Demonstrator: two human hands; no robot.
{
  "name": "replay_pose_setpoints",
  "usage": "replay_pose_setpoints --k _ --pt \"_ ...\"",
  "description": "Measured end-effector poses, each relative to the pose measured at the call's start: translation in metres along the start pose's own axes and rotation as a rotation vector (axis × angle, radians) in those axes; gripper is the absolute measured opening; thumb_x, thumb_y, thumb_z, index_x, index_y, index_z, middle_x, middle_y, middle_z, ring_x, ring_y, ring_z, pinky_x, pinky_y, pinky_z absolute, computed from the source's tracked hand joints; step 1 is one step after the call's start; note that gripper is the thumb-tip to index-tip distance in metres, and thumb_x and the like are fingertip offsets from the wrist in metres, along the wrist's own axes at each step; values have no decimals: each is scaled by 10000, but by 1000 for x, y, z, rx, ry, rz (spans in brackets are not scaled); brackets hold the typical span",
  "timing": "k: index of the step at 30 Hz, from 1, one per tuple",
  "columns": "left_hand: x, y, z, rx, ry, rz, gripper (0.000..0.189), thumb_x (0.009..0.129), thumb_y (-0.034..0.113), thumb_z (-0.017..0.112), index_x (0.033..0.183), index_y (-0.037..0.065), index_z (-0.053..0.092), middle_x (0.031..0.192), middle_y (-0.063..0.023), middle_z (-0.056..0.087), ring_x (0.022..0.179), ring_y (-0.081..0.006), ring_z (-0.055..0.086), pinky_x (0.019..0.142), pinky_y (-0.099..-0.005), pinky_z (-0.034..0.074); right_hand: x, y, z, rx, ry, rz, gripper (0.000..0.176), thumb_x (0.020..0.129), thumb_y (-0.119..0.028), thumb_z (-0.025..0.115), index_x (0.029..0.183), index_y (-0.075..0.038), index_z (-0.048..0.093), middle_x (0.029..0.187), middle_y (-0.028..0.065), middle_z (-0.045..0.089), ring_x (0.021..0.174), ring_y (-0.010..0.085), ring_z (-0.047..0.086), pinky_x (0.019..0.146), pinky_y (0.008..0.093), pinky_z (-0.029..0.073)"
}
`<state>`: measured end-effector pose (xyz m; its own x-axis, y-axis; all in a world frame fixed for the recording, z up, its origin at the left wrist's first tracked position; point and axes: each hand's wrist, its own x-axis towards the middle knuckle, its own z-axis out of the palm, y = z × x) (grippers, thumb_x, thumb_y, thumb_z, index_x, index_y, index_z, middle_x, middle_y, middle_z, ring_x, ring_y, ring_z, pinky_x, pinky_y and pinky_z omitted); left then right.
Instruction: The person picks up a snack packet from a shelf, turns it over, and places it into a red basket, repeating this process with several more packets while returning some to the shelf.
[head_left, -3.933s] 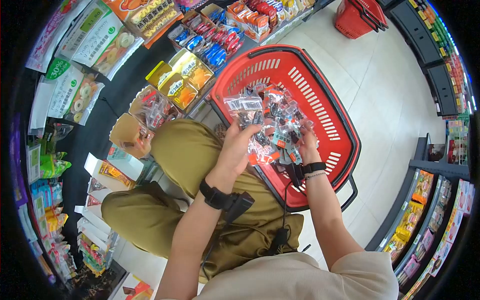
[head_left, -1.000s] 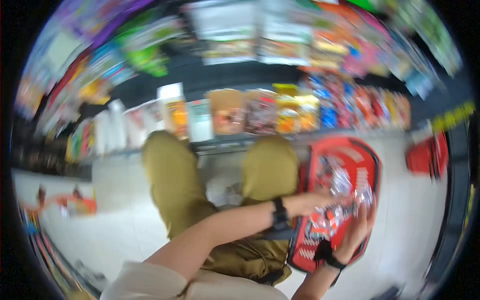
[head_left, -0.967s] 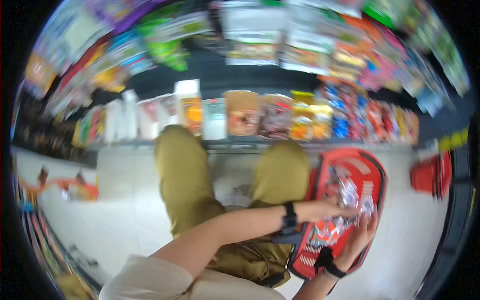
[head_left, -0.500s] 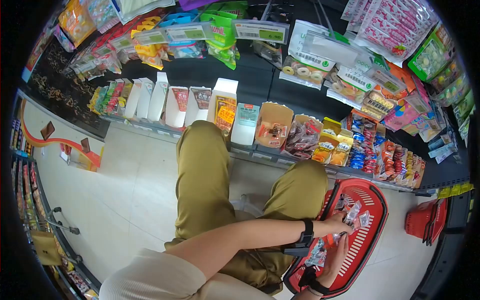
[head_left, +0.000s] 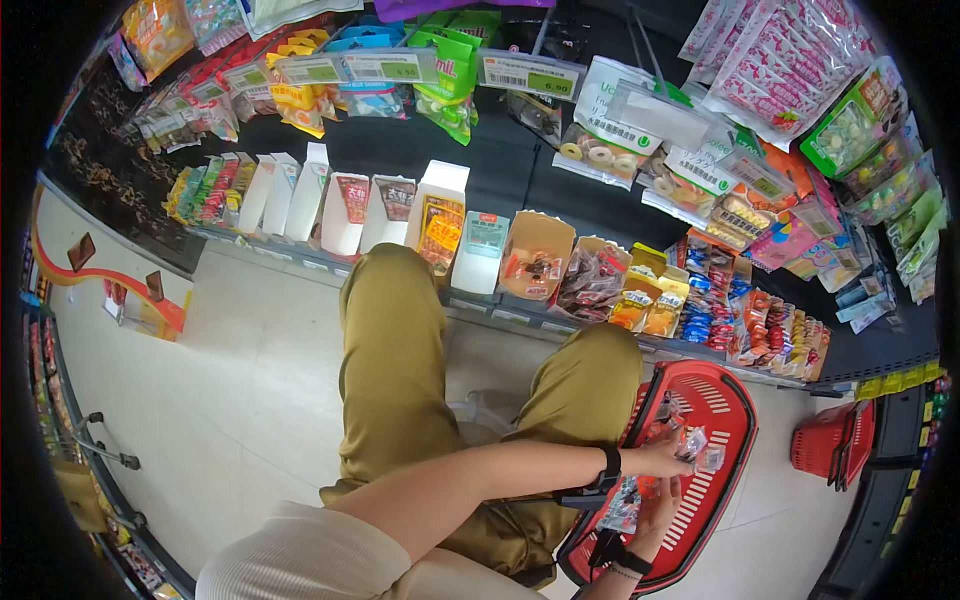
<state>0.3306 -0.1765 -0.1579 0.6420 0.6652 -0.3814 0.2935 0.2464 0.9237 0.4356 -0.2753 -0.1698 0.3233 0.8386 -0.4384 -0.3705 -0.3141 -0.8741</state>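
Note:
A red shopping basket [head_left: 738,400] stands on the floor to the right of my knees, with both my hands inside it. My left hand [head_left: 662,458] reaches across from the left, its fingers closed around small clear-wrapped snack packets [head_left: 692,443]. Just below it, my right hand [head_left: 658,508] has its fingers bent up against the small red packets; its grip is partly hidden. More wrapped packets [head_left: 622,508] lie in the basket along its left side, beside my right hand.
Ahead runs a low shelf with open snack boxes [head_left: 535,255]. Bagged sweets [head_left: 445,85] hang above it behind price tags. A second red basket [head_left: 830,440] is on the floor at the right. A display stand [head_left: 110,250] is at the left.
The view has shifted slightly, so the shelf and basket sit a little further left. Both hands stay in the basket among the packets, with the fingers slightly moved.

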Motion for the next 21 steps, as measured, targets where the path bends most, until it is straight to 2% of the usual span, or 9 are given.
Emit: replay_pose_setpoints --k 2,6,10,14,15,16,18,20,21 --pt "6 -9 6 1 159 217 890 756 412 589 1335 -114 162 1333 -324 286 1272 -393 284 1035 -395 266 24 21 -33 -43 12 49 362 848 -129 580 1174 -15 471 1080 65 553 932 151 536 737 287 446" --pt "-12 7 -14 -436 -59 346 764 780 300 635 1338 -37 237 1361 -230 313 1258 -326 335 1026 -368 300 49 55 -58 -64 241 187 310 826 -148 598 1109 -46 524 962 49 573 804 168 544 650 269 421" --pt "-43 36 -54 -655 -106 513 628 816 202 609 1326 17 291 1341 -155 363 1224 -243 393 1006 -353 342 67 79 -78 -87 207 194 303 819 -228 608 1042 -41 523 878 62 544 793 232 557 691 412 475" --pt "-82 34 -128 -626 173 714 212 885 140 533 1068 45 487 977 -18 549 910 -91 529 799 -248 439 55 65 -64 -71 300 269 209 823 -122 564 1006 -35 514 849 73 536 775 266 570 668 455 496" --pt "-87 27 -146 -566 414 790 161 888 131 530 1018 39 507 928 -19 564 902 -88 533 788 -234 437 53 61 -64 -312 227 216 232 816 -137 553 1018 -25 526 822 84 539 779 273 566 695 437 487" --pt "-93 17 -167 -490 567 718 128 885 110 528 990 40 511 924 -27 567 906 -99 535 784 -246 445 51 58 -66 -552 154 161 260 808 -152 541 1029 -14 539 795 95 542 783 281 562 722 419 477" --pt "-79 -31 -197 -277 976 681 142 821 18 528 962 21 509 907 -105 557 769 -187 567 673 -275 467 55 59 -69 -413 193 34 303 798 -178 558 1040 4 554 787 92 562 808 264 564 735 392 457" --pt "-79 -71 -218 45 1095 384 265 794 42 500 1055 -5 500 1065 -215 495 1022 -344 465 892 -435 375 69 40 -45 -182 384 207 296 813 -141 556 1064 15 548 859 111 594 837 249 564 771 380 433" --pt "-64 -103 -225 154 1076 258 349 782 67 488 1115 -39 491 1211 -283 397 1187 -426 305 1003 -493 247 66 27 -29 -223 377 3 323 824 -145 559 1098 25 532 945 126 587 882 242 552 808 365 416"
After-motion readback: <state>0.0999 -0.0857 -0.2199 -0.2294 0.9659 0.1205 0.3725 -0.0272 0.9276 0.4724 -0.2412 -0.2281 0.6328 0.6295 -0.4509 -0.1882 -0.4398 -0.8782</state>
